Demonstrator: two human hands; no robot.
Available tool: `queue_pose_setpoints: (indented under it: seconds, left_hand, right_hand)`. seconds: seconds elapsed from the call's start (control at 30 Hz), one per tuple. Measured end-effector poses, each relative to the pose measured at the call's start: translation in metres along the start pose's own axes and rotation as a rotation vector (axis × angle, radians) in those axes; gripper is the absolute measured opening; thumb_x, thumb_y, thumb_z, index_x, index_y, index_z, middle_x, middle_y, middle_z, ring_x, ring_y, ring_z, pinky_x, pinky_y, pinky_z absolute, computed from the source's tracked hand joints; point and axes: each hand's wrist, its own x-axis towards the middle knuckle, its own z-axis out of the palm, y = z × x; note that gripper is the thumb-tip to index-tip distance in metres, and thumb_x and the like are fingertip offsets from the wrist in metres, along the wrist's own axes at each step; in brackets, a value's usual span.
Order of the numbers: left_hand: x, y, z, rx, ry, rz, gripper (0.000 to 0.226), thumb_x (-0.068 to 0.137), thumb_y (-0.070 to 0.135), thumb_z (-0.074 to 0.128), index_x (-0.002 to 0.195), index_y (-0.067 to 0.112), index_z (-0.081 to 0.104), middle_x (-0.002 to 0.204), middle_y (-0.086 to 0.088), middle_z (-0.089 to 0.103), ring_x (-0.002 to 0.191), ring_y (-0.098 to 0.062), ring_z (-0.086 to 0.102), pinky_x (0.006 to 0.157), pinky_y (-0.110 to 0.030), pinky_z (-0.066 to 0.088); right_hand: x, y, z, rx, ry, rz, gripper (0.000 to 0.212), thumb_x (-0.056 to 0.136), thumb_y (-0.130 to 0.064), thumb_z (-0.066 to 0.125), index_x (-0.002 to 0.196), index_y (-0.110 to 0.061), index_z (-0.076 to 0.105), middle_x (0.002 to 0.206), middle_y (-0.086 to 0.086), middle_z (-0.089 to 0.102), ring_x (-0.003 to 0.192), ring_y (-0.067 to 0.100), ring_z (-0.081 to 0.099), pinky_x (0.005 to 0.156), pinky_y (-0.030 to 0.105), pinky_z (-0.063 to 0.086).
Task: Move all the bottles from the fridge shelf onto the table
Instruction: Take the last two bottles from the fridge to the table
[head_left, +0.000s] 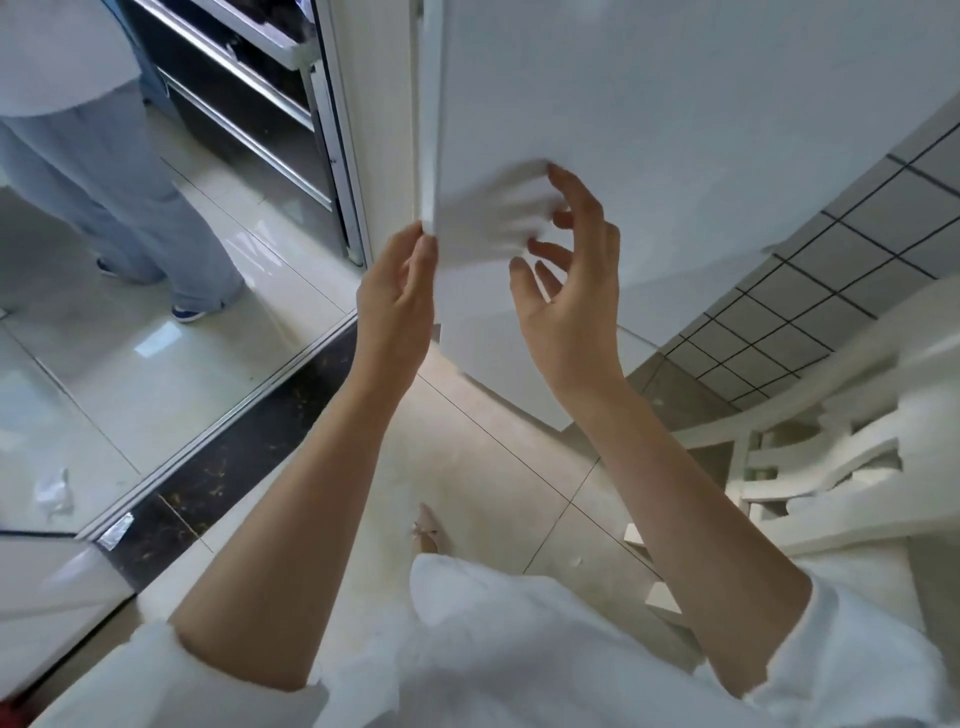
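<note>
- At the fridge door's (675, 156) left edge: left hand (397, 296) raised, fingertips (423, 249) touching the door's lower left corner; fingers fairly straight, released, not wrapped round anything visible.
- Right hand (571, 291) just right of it, in front of the white door face; fingers (566, 187) spread and loosely curled, holding nothing; cannot tell if the tips touch the door, area is blurred.
- Fridge door is white, fills the upper right of the view; looks closed or nearly so, cannot tell which.
- Bottles and fridge shelf: not visible, hidden behind the door. Table not visible either.
- Both forearms bare, white sleeves (171, 675) pushed up near the elbows.
- White chair (831, 467) at right, slatted back, near the right forearm.
- Pale tiled floor (493, 467) below the hands; dark threshold strip (218, 467) running diagonally at left.
- Second person's legs (114, 197) in light blue trousers at upper left, standing on glossy tiles.
- Dark appliance with metal rails (249, 93) behind those legs, left of the fridge.
- Crumpled white scrap (54, 491) on the floor at far left.
- Grey tiled wall (810, 291) with dark grout at right, below the door.
</note>
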Motion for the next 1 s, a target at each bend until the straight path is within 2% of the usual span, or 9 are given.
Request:
queue_pose_setpoints:
  seconds: [0.17,0.3,0.47,0.57,0.63,0.7,0.8,0.93,1.0]
  left_hand:
    - [0.070,0.003,-0.014,-0.024,-0.114,-0.023,0.032,0.099,0.029,0.051,0.123,0.009,0.061,0.107,0.010,0.067,0.096,0.011,0.063,0.080,-0.009,0.048]
    - [0.111,-0.004,-0.014,-0.029,-0.156,-0.040,0.032,0.097,0.035,0.055,0.123,0.017,0.061,0.114,0.007,0.069,0.107,-0.003,0.064,0.095,-0.030,0.052]
    - [0.166,-0.008,-0.010,-0.049,-0.186,0.010,0.022,0.100,0.025,0.052,0.115,0.013,0.062,0.100,0.013,0.069,0.096,0.004,0.065,0.083,-0.014,0.048]
    - [0.200,-0.018,-0.004,-0.049,-0.228,0.027,0.015,0.101,0.022,0.050,0.107,0.014,0.060,0.092,0.020,0.066,0.086,0.011,0.062,0.077,-0.008,0.044]
    - [0.221,-0.022,0.000,-0.031,-0.260,0.047,0.016,0.101,0.022,0.048,0.102,0.009,0.059,0.081,0.022,0.062,0.076,0.013,0.057,0.073,-0.006,0.040]
    - [0.246,-0.026,0.002,-0.032,-0.335,0.050,0.030,0.101,0.028,0.047,0.120,0.006,0.058,0.103,0.015,0.068,0.095,0.007,0.061,0.088,-0.016,0.046]
    - [0.281,-0.032,0.009,-0.047,-0.402,0.070,0.050,0.101,0.032,0.046,0.147,0.015,0.038,0.131,0.003,0.061,0.117,-0.007,0.058,0.106,-0.039,0.044]
    - [0.316,-0.037,0.026,-0.007,-0.426,0.105,0.053,0.100,0.029,0.045,0.151,0.028,0.029,0.120,0.012,0.061,0.103,0.001,0.059,0.092,-0.021,0.047]
    - [0.328,-0.038,0.035,-0.055,-0.428,0.103,0.055,0.101,0.026,0.045,0.152,0.025,0.026,0.127,0.020,0.056,0.109,0.010,0.054,0.092,-0.015,0.042]
  right_hand:
    - [0.052,0.010,0.032,-0.027,0.002,-0.007,0.064,0.084,-0.002,0.066,0.138,-0.022,0.038,0.122,0.009,0.044,0.098,0.016,0.062,0.087,0.032,0.057]
    - [0.084,0.014,0.051,-0.083,0.006,-0.018,0.065,0.084,-0.005,0.067,0.139,-0.021,0.036,0.121,0.004,0.043,0.103,0.019,0.057,0.091,0.030,0.055]
    - [0.116,0.019,0.070,-0.380,0.066,-0.147,0.062,0.085,-0.005,0.062,0.143,-0.011,0.037,0.132,0.014,0.038,0.119,0.022,0.042,0.103,0.031,0.043]
    - [0.135,0.027,0.081,-0.622,0.108,-0.182,0.062,0.086,-0.006,0.060,0.144,-0.012,0.038,0.140,0.019,0.034,0.127,0.028,0.037,0.111,0.022,0.026]
    - [0.150,0.033,0.090,-0.714,0.126,-0.179,0.059,0.088,-0.008,0.059,0.143,-0.014,0.039,0.144,0.019,0.032,0.133,0.032,0.032,0.114,0.030,0.026]
    - [0.165,0.036,0.098,-0.786,0.142,-0.163,0.058,0.090,-0.013,0.059,0.144,-0.017,0.039,0.149,0.020,0.029,0.139,0.037,0.025,0.114,0.043,0.032]
    - [0.189,0.038,0.107,-0.863,0.168,-0.149,0.059,0.093,-0.018,0.058,0.147,-0.021,0.034,0.156,0.017,0.021,0.146,0.041,0.010,0.115,0.045,0.027]
    - [0.230,0.042,0.110,-1.055,0.185,-0.202,0.061,0.094,-0.018,0.057,0.149,-0.023,0.032,0.158,0.015,0.020,0.147,0.042,0.007,0.115,0.060,0.020]
    - [0.247,0.049,0.108,-1.187,0.164,-0.201,0.066,0.091,-0.022,0.059,0.150,-0.026,0.029,0.158,0.014,0.020,0.147,0.042,0.009,0.115,0.062,0.016]
